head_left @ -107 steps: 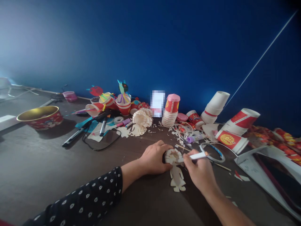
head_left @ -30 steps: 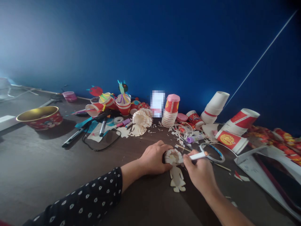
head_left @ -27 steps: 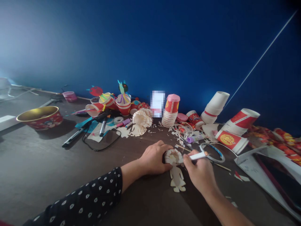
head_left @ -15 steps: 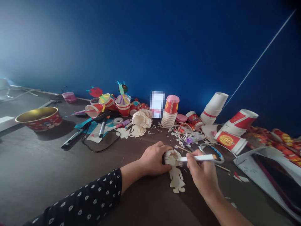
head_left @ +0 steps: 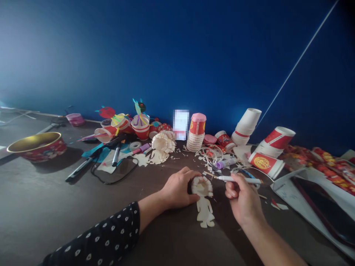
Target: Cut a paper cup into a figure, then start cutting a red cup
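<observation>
A cream paper doll (head_left: 204,211) lies on the dark table in front of me, its round head ringed by a frilled edge with reddish-brown marks along it. My left hand (head_left: 177,189) holds the doll's head at its left edge, thumb below and fingers curled round the upper side. My right hand (head_left: 245,203) grips a slim white marker (head_left: 252,180) nearly level, to the right of the head. The marker's tip points left and is apart from the paper. Behind the doll sits a stack of similar frilled cut-outs (head_left: 163,145).
Paper cups (head_left: 196,138) and cup crafts (head_left: 141,129) line the blue wall. A gold-lined bowl (head_left: 39,149), black pens (head_left: 83,166) and a cable are at left. Paper scraps, a purple-capped tube (head_left: 226,163) and wire coils lie mid-table. A dark phone (head_left: 324,210) lies at right.
My right hand has drawn the marker up and away from the doll's head, turning the wrist. The left hand stays at the head. The whole view has shifted slightly.
</observation>
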